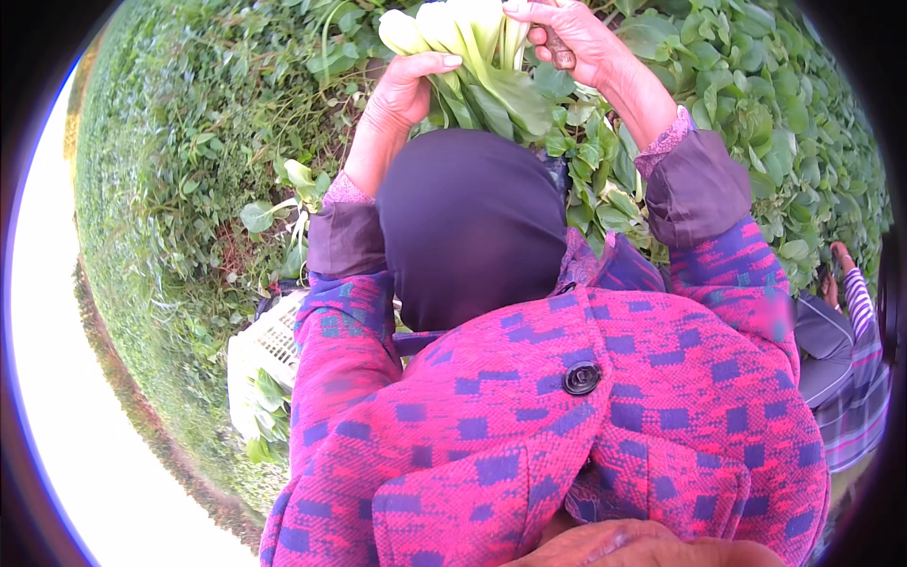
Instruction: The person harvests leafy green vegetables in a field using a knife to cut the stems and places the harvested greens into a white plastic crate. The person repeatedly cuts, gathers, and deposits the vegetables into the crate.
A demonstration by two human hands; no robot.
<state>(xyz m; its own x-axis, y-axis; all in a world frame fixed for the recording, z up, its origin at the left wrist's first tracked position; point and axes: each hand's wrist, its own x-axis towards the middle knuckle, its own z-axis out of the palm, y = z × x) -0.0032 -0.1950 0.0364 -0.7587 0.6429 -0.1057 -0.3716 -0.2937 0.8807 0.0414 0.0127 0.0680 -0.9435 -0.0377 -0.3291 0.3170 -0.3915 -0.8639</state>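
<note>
My left hand (pixel 404 88) grips a bunch of leafy greens with thick white stems (pixel 457 35), probably pak choi, at the top of the view. The thumb lies across the stems, and the green leaves hang down towards me. My right hand (pixel 581 42) is closed around a short brown wooden handle (pixel 562 57); any blade on it cannot be seen. Its thumb tip touches the right side of the white stems. Below the bunch, a knee in dark cloth (pixel 471 227) hides part of the ground.
A white plastic crate (pixel 287 333) stands left of my sleeve, with greens (pixel 266 411) beside it. A cut plant (pixel 297 177) lies on the weedy ground. Dense leafy crop (pixel 751 92) grows at right. Another person's striped sleeve (pixel 859 301) shows at the right edge.
</note>
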